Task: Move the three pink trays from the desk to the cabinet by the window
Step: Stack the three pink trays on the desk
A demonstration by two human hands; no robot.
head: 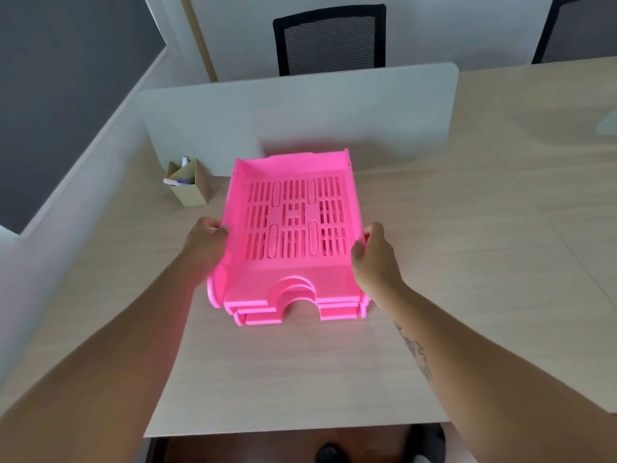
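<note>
Three bright pink slotted trays point(293, 279) lie nested in one stack in the middle of the pale wooden desk point(450, 245). Their front edges, each with a curved cut-out, face me and step down one below another. My left hand point(207, 245) grips the stack's left wall, fingers curled over the rim. On the stack's right wall my right hand point(374, 255) holds the rim with thumb and fingers. The stack's underside is hidden, so I cannot tell whether it rests on the desk or is lifted.
A white partition point(300, 111) stands right behind the trays. A small cardboard pen holder point(190, 185) sits at the back left by a side screen point(66, 195). Two black mesh chairs point(330, 38) stand beyond the partition. The desk's front edge point(300, 429) is close to me.
</note>
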